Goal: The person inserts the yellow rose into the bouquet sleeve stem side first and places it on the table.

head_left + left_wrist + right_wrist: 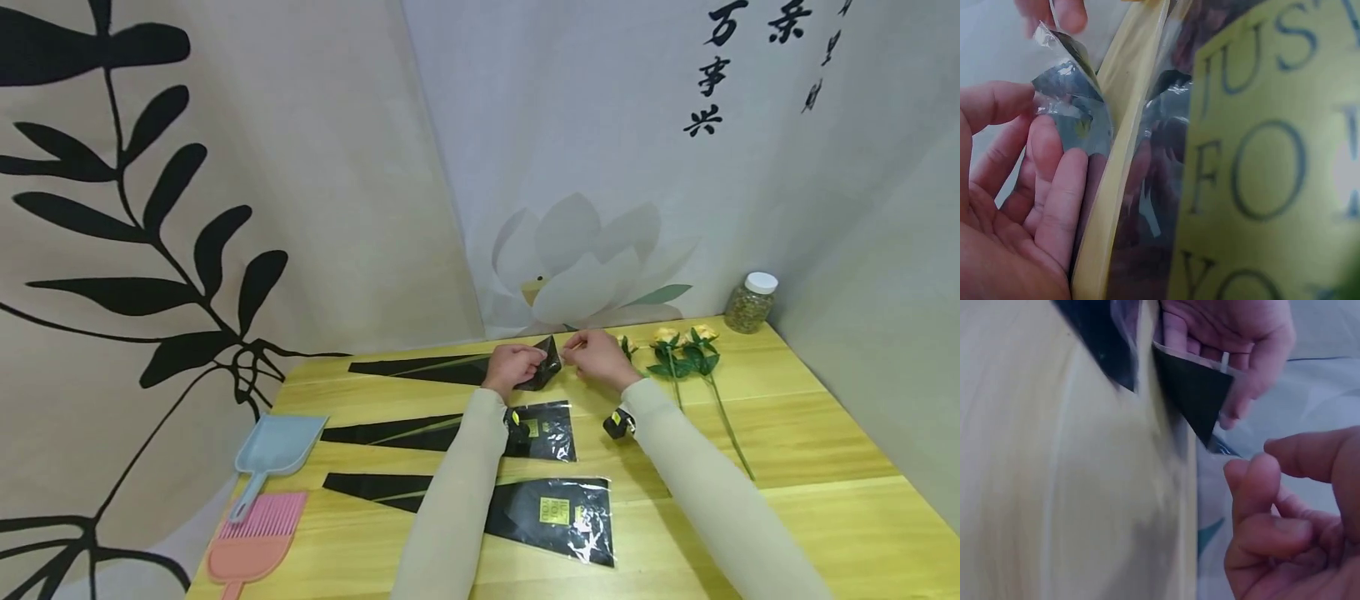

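My left hand (513, 367) pinches the wide end of the farthest black flower sleeve (420, 367), near the table's back edge. Its open corner (1194, 390) is folded up in the right wrist view, glossy with a clear rim. Just to the right, my right hand (597, 358) has thumb and fingertips drawn together at the tip of that corner, seemingly pinching its clear edge; the film there is thin and hard to see. Two more tapered black sleeves lie nearer, a middle sleeve (555, 429) and a front sleeve (517, 508) with a yellow printed label (554, 510).
Yellow artificial roses (705, 335) on green stems lie to the right on the wooden table (840, 500). A white-lidded jar (750, 304) stands at the back right corner. On the left are a blue dustpan (277, 446) and a pink dustpan (255, 550). A printed curtain hangs behind.
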Tool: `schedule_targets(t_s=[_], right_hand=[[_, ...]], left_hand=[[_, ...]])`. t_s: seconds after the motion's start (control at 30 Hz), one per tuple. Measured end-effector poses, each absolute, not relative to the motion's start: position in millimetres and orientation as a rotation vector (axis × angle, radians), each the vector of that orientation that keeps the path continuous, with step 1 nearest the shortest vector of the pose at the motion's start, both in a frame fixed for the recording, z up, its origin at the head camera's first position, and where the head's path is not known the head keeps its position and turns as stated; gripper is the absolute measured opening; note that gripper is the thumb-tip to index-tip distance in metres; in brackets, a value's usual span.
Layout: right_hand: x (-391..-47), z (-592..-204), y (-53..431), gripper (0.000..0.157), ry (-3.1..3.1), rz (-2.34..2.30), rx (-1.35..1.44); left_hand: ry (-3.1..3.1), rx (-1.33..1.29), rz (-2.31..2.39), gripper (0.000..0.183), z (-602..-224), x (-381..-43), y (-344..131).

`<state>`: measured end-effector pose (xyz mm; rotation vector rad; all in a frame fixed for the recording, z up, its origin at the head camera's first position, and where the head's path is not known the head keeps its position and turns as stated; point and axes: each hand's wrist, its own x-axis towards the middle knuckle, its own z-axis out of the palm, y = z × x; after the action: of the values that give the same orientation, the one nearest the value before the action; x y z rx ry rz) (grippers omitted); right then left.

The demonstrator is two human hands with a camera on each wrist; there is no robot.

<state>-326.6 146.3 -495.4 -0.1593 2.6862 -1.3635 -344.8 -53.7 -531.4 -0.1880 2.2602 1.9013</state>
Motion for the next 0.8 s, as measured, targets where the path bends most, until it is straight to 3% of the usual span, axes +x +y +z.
schedule_targets(t_s=[0.8], right_hand=[[-266.0,-470.9,217.4,0.028,2.737,-1.373,-0.268]], left_hand=[[2.254,-0.116,1.922,0.014,-534.4,-342.2,-57.5]])
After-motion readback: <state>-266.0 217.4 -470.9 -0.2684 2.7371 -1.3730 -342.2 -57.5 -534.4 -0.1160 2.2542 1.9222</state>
